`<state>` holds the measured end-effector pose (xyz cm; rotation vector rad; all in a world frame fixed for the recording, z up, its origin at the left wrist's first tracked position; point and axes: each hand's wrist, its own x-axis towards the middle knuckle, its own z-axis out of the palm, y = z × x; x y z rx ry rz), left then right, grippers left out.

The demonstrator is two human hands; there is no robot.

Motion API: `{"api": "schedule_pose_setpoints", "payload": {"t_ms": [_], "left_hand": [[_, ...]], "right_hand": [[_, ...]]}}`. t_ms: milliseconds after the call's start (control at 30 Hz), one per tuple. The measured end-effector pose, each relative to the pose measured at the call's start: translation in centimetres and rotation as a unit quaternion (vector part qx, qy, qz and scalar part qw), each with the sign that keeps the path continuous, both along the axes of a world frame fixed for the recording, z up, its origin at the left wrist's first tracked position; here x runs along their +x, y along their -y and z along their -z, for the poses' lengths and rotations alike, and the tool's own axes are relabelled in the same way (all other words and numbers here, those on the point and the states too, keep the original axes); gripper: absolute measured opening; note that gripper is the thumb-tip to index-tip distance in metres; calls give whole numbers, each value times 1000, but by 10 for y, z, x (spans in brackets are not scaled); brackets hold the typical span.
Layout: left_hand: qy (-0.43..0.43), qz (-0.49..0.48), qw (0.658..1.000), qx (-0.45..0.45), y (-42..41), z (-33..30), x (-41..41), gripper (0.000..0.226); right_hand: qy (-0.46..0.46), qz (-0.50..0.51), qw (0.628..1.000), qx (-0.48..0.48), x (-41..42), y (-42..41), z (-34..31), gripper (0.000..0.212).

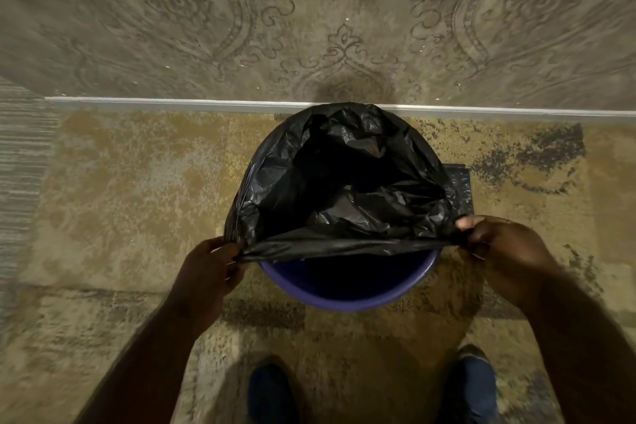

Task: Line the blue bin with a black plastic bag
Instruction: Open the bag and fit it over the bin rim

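Observation:
A round blue bin point(347, 299) stands on the carpet below me, against the wall. A black plastic bag point(344, 182) is spread open over it and covers the far and side rim. Only the near arc of the blue rim shows. The bag's near edge is stretched taut in a straight line above the bin's mouth. My left hand point(210, 272) pinches the left end of that edge. My right hand point(495, 244) pinches the right end. The bag sags into the bin; the bottom is dark and hidden.
A patterned grey wall point(309, 10) with a pale baseboard point(172, 102) runs right behind the bin. A dark flat object point(463, 189) lies on the carpet at the bin's right. My two shoes point(471, 385) stand on the mottled yellow carpet point(120, 200) near the bin.

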<state>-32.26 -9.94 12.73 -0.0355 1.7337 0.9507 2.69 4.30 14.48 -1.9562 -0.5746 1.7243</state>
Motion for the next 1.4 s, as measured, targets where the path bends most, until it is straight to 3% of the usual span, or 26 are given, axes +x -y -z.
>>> {"api": "schedule_pose_setpoints", "payload": {"t_ms": [133,267,333,467,567,633,767,867,1000,1067,1167,1267,1400], "left_hand": [[64,-112,987,98,10,1,15,14],[174,-241,935,191,16,2,19,23],[186,-244,931,199,19,2,20,24],[199,-181,941,204,25,1,24,29],[166,-150,957,187,29,4,31,35],[141,-133,967,164,33,9,38,18],[109,-75,983,126,45,19,52,26],[116,-62,983,125,52,20,61,18],[136,-94,975,148,66,23,72,24],[137,-114,971,161,70,27,74,54],[148,-127,966,172,75,34,71,44],[156,-61,966,196,77,37,69,36],[161,-7,974,162,83,47,73,43]], "right_hand": [[-107,52,993,-4,-1,11,-6,4],[-82,23,996,35,-14,23,-4,27],[-32,27,998,46,-19,30,0,34],[161,-50,983,75,-21,46,6,33],[197,-112,971,77,-24,60,5,29],[208,-135,966,75,-25,67,5,21],[57,-19,998,3,-20,85,5,16],[-34,40,998,-33,-14,102,8,28],[-52,22,998,-26,-15,118,15,49],[-64,30,997,-21,-19,121,19,46],[-69,50,996,-22,-25,120,23,33],[-102,91,990,-23,-34,120,24,25],[-126,125,984,1,-46,123,23,23]]}}
